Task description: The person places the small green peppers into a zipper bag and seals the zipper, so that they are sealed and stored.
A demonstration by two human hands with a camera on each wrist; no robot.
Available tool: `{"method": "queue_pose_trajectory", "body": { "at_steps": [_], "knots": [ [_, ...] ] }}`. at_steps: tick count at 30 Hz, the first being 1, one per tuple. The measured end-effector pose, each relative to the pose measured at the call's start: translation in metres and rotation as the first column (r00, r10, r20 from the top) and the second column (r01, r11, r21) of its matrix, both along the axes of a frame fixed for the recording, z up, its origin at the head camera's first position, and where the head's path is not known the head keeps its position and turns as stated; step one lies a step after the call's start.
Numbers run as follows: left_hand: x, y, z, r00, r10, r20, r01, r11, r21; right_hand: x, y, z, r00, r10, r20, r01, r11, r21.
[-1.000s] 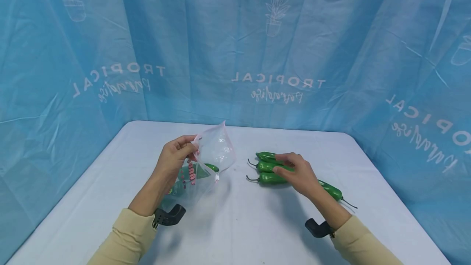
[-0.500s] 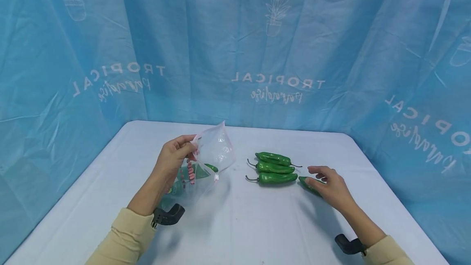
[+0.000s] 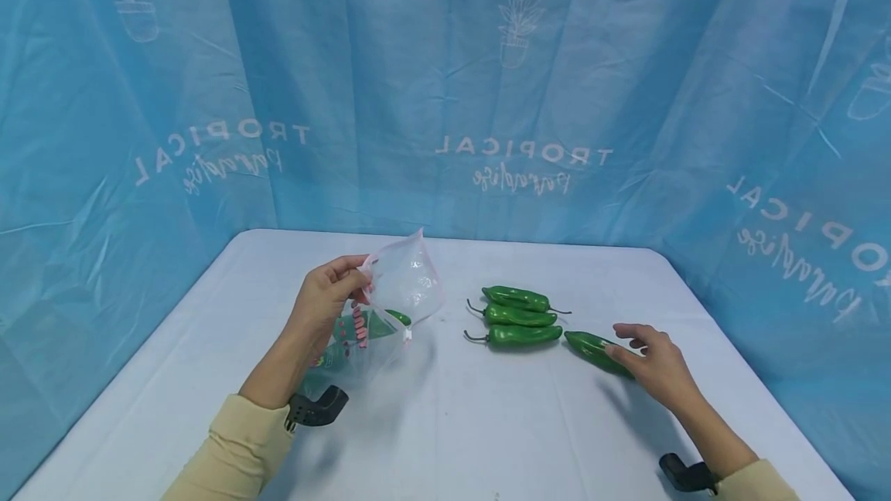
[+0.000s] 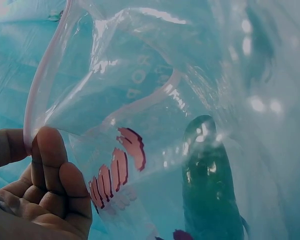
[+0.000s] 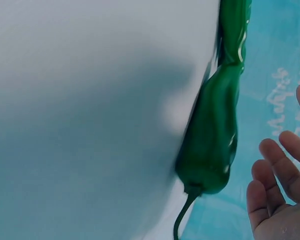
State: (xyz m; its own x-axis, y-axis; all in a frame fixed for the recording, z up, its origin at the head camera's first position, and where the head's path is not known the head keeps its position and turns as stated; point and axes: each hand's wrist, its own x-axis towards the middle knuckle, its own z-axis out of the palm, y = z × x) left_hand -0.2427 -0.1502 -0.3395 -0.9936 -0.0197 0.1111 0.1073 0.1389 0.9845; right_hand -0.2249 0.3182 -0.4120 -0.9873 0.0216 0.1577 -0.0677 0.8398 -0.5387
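My left hand [image 3: 329, 294] pinches the pink-edged rim of a clear zip bag [image 3: 411, 277] between thumb and fingers, and the bag's mouth gapes. Inside it lies a green chili pepper [image 4: 210, 185], seen through the plastic in the left wrist view. My right hand [image 3: 654, 366] hovers at the stem end of a single green pepper [image 3: 592, 348], partly covering it in the head view. From the right wrist, that pepper [image 5: 210, 135] shows its whole body and stem, apart from my loosely bent fingers [image 5: 275, 155].
Three more green peppers lie side by side in the table's middle: the back one [image 3: 515, 298], the middle one [image 3: 518, 316] and the front one [image 3: 522, 336]. A white-covered table [image 3: 473, 424] carries everything. Blue printed curtains [image 3: 418, 83] hang behind and at both sides.
My right hand has moved right and toward me, from over the three peppers to the separate one, uncovering them. The left hand and bag have hardly moved.
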Motion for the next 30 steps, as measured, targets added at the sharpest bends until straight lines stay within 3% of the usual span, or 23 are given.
{"method": "queue_pose_trajectory", "body": {
  "at_steps": [21, 30],
  "knots": [
    [-0.001, 0.0, 0.001, 1.0, -0.01, -0.011, 0.01, 1.0, 0.0, -0.001, 0.026, -0.014, 0.993, -0.005, 0.117, 0.002, 1.0, 0.021],
    [0.0, 0.001, 0.001, 1.0, -0.007, -0.007, 0.007, 1.0, -0.003, -0.004, 0.031, -0.018, 0.969, -0.025, 0.244, 0.03, 0.999, -0.013]
  ]
}}
